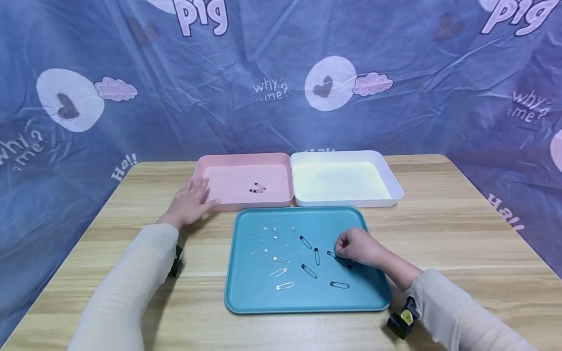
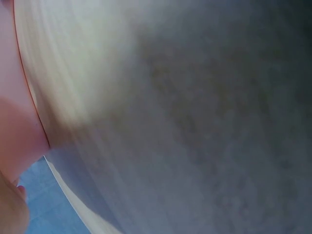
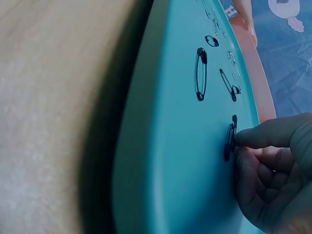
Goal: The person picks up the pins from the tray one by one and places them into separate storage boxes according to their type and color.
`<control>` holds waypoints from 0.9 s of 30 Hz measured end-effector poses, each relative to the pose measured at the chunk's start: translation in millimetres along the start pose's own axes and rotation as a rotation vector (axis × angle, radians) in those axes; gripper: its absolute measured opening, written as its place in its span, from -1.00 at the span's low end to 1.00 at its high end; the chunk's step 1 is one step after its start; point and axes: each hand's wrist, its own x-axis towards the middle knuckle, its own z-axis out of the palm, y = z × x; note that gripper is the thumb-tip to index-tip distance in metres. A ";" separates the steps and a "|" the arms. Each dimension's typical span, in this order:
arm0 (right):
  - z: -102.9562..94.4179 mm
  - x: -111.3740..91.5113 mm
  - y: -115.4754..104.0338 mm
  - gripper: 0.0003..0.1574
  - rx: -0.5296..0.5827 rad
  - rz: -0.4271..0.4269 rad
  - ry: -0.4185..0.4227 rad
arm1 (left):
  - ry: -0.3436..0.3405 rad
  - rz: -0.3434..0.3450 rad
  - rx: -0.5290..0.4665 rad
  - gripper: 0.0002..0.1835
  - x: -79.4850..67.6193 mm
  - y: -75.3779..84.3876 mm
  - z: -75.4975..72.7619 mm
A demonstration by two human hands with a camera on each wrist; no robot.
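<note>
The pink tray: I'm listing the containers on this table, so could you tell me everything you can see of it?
The pink tray is a shallow, open rectangle with rounded corners and low walls, smooth and plastic-looking. It lies flat at the table's far side, left of the white tray and close against it, behind the teal tray. A few black safety pins lie clustered inside, right of the middle. The left hand rests at its left front corner.
</note>
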 end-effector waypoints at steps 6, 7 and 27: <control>0.2 3.3 -3.2 -0.80 -0.094 -0.020 0.016 | -0.005 -0.002 -0.002 -0.12 0.3 0.8 -1.1; 0.1 3.7 -3.5 -0.80 -0.100 -0.021 0.020 | -0.005 -0.003 -0.003 -0.12 0.4 0.7 -1.0; -2.2 2.6 -4.6 -0.86 -0.121 -0.085 0.003 | -0.001 -0.009 -0.009 -0.15 1.6 -1.6 0.6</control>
